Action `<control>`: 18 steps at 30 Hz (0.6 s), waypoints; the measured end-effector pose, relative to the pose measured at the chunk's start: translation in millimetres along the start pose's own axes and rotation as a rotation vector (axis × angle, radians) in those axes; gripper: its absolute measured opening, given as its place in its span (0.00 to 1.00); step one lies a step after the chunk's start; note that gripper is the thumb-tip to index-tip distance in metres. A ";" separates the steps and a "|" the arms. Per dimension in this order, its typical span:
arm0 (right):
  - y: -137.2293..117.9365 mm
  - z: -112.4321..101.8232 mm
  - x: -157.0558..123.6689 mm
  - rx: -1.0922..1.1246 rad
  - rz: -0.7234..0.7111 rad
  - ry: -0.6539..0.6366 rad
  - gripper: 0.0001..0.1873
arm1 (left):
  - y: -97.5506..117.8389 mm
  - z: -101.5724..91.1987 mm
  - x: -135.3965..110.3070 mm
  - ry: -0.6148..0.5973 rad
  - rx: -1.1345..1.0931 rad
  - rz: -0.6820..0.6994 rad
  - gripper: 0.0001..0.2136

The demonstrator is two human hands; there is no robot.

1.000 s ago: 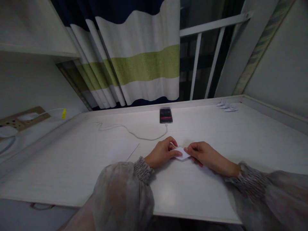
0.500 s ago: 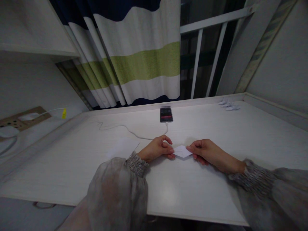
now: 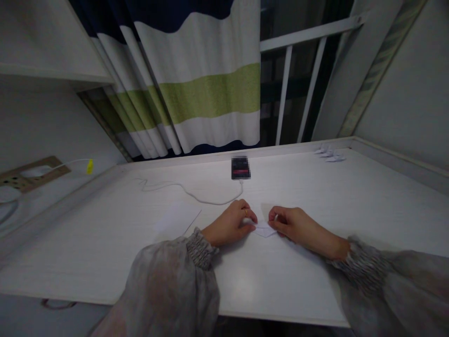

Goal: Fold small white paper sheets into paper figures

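A small folded white paper (image 3: 264, 230) lies low over the white desk between my hands. My left hand (image 3: 237, 221) pinches its left end between thumb and curled fingers, a ring showing on one finger. At the opposite end, my right hand (image 3: 288, 222) grips the paper between thumb and forefinger. Both hands partly hide the paper's ends and upper edge, and crease lines show on its face. To the left, a flat sheet of white paper (image 3: 177, 219) rests on the desk near my left sleeve.
A dark device (image 3: 240, 168), blurred out, stands behind my hands with a white cable (image 3: 189, 192) running left from it. Several folded paper pieces (image 3: 329, 153) sit at the desk's back right corner. A power strip (image 3: 35, 174) is on the left, and a striped curtain (image 3: 210, 93) hangs behind.
The folded paper has been lowered and tipped, so less of its face shows. My left hand has rolled over with its fingers more curled; both hands still hold the ends.
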State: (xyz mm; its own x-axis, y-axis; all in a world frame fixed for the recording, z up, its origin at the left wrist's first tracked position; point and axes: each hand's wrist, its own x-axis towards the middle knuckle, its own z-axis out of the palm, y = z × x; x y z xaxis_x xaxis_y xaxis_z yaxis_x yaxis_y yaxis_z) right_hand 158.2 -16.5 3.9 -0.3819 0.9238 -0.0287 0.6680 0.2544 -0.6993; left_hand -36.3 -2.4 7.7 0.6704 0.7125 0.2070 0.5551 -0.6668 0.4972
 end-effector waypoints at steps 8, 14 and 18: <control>10.2 -0.9 -11.9 -0.596 -0.354 0.121 0.13 | 6.9 7.1 -4.6 -0.130 0.069 0.206 0.16; 20.9 -4.0 -14.7 -0.655 -0.531 0.112 0.16 | 13.2 9.9 -8.0 -0.130 0.287 0.305 0.16; 22.5 -3.1 -14.3 -0.577 -0.561 0.118 0.16 | 15.1 12.7 -14.2 -0.117 0.331 0.313 0.17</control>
State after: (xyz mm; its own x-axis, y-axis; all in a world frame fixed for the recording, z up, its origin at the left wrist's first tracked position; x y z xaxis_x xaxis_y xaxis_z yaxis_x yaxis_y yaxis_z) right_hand 180.6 -23.1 -9.3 -0.7089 0.6311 0.3149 0.6338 0.7659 -0.1081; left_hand -31.1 -25.4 1.6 0.8713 0.4490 0.1980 0.4316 -0.8932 0.1261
